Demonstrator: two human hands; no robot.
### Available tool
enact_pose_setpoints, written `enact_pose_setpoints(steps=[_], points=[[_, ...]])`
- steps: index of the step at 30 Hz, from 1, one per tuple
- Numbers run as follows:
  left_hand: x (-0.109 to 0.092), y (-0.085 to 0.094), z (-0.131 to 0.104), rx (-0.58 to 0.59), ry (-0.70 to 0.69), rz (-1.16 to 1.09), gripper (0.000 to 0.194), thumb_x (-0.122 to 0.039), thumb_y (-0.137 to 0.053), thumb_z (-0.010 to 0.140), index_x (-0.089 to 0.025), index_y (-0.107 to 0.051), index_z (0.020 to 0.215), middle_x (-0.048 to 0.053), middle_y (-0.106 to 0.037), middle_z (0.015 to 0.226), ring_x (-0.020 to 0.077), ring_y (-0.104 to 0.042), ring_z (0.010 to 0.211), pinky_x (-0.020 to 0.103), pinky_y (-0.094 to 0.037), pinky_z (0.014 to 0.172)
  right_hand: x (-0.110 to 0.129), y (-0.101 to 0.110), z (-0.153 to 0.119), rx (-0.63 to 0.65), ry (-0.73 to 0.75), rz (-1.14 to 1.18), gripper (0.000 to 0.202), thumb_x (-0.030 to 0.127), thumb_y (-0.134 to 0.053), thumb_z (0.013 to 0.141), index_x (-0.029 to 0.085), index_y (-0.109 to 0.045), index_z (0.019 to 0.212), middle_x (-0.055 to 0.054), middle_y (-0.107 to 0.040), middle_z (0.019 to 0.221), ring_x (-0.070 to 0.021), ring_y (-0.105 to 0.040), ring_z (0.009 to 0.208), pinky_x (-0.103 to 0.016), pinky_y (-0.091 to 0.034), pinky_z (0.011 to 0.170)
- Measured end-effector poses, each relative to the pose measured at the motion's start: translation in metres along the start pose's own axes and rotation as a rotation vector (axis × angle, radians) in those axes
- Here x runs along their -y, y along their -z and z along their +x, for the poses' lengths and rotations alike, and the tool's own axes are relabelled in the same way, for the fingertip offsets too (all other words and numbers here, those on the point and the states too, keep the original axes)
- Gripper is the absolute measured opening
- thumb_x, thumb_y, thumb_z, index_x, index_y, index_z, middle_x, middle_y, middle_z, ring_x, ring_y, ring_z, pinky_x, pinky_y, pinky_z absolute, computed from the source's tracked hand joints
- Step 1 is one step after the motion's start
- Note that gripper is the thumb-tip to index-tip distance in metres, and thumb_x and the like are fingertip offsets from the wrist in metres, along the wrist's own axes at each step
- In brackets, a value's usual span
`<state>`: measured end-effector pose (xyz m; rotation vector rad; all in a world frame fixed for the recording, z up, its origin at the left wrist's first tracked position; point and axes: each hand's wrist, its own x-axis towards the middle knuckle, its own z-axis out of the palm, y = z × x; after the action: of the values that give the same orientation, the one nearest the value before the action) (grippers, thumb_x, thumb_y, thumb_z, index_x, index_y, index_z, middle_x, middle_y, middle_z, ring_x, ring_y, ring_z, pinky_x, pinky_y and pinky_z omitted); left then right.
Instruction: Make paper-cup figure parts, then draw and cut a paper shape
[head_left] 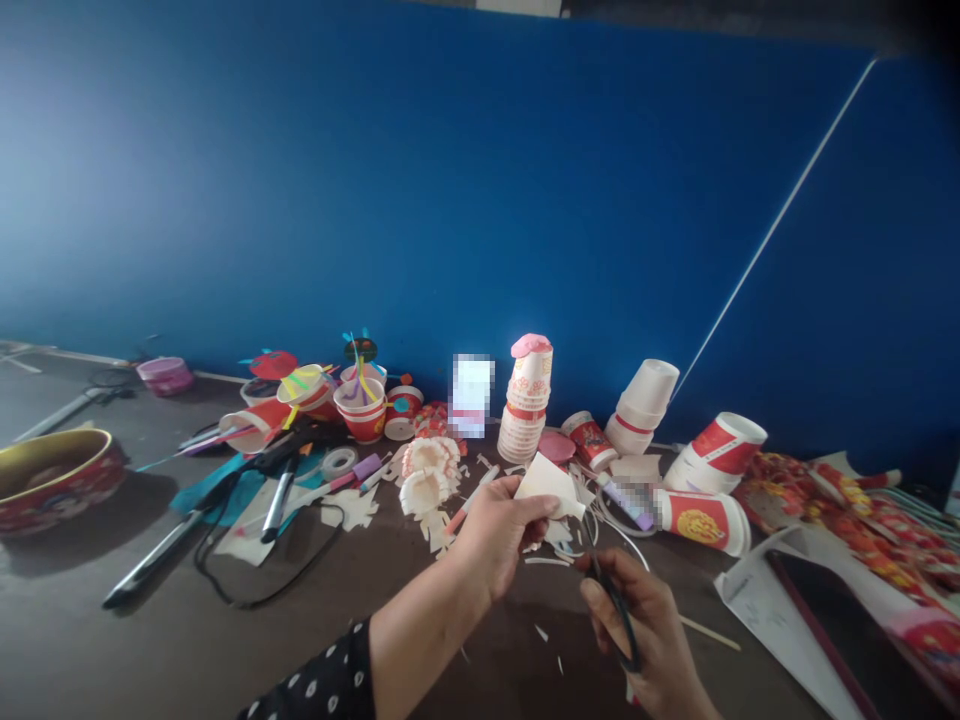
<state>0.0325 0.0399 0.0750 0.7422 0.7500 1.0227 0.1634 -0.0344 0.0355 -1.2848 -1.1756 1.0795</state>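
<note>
My left hand [499,525] pinches a piece of white paper [546,480] between thumb and fingers, above the middle of the table. In my right hand [637,610] is a pair of scissors [616,600] with dark handles, my fingers closed round them. The blades point up toward the paper's lower right corner; whether they touch it I cannot tell. Small paper scraps [541,633] lie on the table below. Just beyond the paper stands a stack of paper cups [523,430] with a pink lump [531,345] on top.
A blue partition [450,200] rises behind the dark table [322,650]. Decorated cups [361,408], a glue gun [225,480] and a round tin [60,500] are on the left. To the right are tipped red cups [701,522] and a phone [847,620] on white paper.
</note>
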Motion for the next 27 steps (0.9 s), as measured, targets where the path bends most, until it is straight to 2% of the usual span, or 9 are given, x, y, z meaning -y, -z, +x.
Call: enact_pose_setpoints(steps=[21,27], points=[[-0.0067,0.0022,0.0013,-0.028,-0.045,0.041,0.017,-0.012,-0.068,0.048,-0.011,-0.056,0.06,-0.001,-0.052,0.05,0.0026,-0.035,0.038,0.018,-0.023,0.04,0.0066,-0.0034,-0.0022,-0.011,-0.041,-0.018,0.037,0.051,-0.065,0.064,0.017,-0.053,0.075,0.009,-0.037,0.044,-0.0038,-0.03,0.034,-0.016,-0.025,0.034],[-0.009,0.0045,0.0025,0.014,-0.058,0.087,0.014,-0.012,-0.067,0.051,-0.01,-0.059,0.062,0.001,-0.054,0.051,0.0027,-0.035,0.04,0.018,-0.024,0.041,0.0077,-0.004,-0.0031,-0.018,-0.05,0.006,0.039,0.052,-0.066,0.061,0.017,-0.054,0.073,0.01,-0.035,0.043,-0.0032,-0.028,0.033,-0.016,-0.023,0.032]])
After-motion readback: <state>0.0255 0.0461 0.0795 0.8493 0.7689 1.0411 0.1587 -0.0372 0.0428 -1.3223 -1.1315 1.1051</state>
